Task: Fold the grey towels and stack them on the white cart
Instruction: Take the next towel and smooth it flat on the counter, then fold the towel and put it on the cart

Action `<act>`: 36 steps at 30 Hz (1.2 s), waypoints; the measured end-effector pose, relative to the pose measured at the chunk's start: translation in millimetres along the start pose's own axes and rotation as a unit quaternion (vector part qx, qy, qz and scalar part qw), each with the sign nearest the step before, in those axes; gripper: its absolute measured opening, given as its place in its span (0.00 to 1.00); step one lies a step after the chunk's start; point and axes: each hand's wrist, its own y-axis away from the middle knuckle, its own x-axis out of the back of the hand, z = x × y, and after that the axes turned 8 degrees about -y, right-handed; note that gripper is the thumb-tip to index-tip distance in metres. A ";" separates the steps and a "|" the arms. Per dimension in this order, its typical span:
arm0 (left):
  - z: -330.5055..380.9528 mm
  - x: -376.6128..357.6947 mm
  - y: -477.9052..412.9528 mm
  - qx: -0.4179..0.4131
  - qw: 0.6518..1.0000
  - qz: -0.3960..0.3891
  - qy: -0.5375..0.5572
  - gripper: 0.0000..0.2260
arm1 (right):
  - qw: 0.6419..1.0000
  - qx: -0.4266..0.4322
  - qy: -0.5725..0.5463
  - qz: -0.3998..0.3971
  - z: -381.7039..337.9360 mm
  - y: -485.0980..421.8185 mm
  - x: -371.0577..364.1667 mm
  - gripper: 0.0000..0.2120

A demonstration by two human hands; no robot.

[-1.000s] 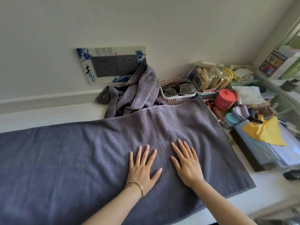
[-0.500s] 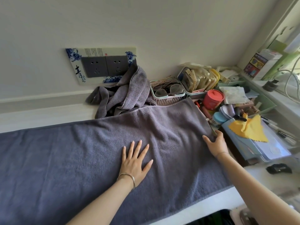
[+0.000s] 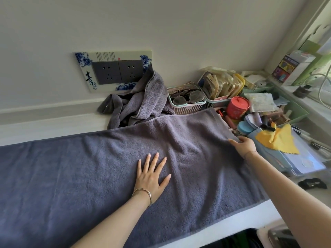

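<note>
**Right hand taking the towel's far edge**

Head view: we are pressing our left hand (image 3: 151, 178) flat on the spread grey towel (image 3: 80, 169), fingers straight and fanned, just as it was lying half a second ago. Our right hand (image 3: 241, 146) is the one that has shifted: a second ago it was lying flat beside the left, and now it is sitting at the towel's right edge, fingers curling round the hem and pinching it.

The towel is lying lengthwise across the white surface (image 3: 44, 126), its near edge hanging slightly over the front. Behind it, a second grey towel (image 3: 141, 104) is slumping in a crumpled heap against the wall, partly covering the socket plate (image 3: 114, 70).

Crowding the right end are a basket of eyeglasses (image 3: 186, 102), a red round tin (image 3: 237, 107) and a yellow cloth (image 3: 279, 140) draped over a pale blue folder; these are sitting just beside the gripped hem.

The towelling is looking thick and looped, with soft wrinkles running between our hands. A thin bangle (image 3: 143, 193) is circling our left wrist.
</note>
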 end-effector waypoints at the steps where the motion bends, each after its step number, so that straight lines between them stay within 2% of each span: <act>1: 0.0 0.7 -0.1 -0.001 1.000 -0.005 -0.002 0.27 | 1.000 0.020 -0.008 -0.012 -4.9 2.9 2.2 0.18; 4: -0.5 3.1 -0.5 -0.008 1.000 -0.022 0.002 0.27 | 0.996 0.050 0.013 -0.074 -22.8 12.2 5.9 0.12; 6: -1.0 2.5 -0.6 -0.008 0.999 -0.037 0.001 0.28 | 0.990 0.027 0.006 -0.142 -35.7 21.5 6.0 0.12; 8: -2.3 4.7 -0.5 -0.008 0.999 -0.048 0.011 0.32 | 0.974 -0.017 -0.083 -0.211 -53.1 36.9 5.3 0.11; 11: -6.3 11.4 -0.7 -0.028 0.999 -0.026 0.038 0.42 | 0.914 -0.047 -0.270 -0.300 -88.6 68.5 3.3 0.11; 13: -16.7 19.9 7.6 -0.027 0.992 -0.045 0.111 0.44 | 0.870 -0.039 -0.341 -0.353 -114.3 91.4 -1.3 0.13; 15: -33.8 30.8 20.4 -0.022 0.986 -0.041 0.160 0.41 | 0.841 -0.021 -0.368 -0.396 -137.8 114.5 -8.2 0.15; 20: -112.2 38.9 72.0 0.047 0.986 -0.020 0.160 0.48 | 0.782 0.032 -0.360 -0.508 -192.9 171.8 -54.1 0.21; 23: -174.1 38.8 106.1 0.098 0.982 -0.014 0.161 0.39 | 0.770 0.051 -0.331 -0.543 -223.0 212.3 -106.6 0.20; 28: -286.6 34.1 165.7 0.160 0.978 -0.026 0.135 0.37 | 0.758 0.024 -0.312 -0.572 -266.7 288.0 -217.1 0.14; 31: -336.4 30.4 192.2 0.200 0.970 -0.026 0.135 0.25 | 0.746 0.020 -0.292 -0.598 -279.0 327.0 -287.1 0.15; 34: -372.7 27.4 212.8 0.227 0.962 -0.005 0.152 0.22 | 0.761 0.035 -0.208 -0.614 -271.9 359.0 -363.0 0.16; 36: -392.8 24.3 225.0 0.238 0.958 -0.003 0.162 0.24 | 0.786 0.036 -0.137 -0.602 -262.7 379.8 -404.4 0.16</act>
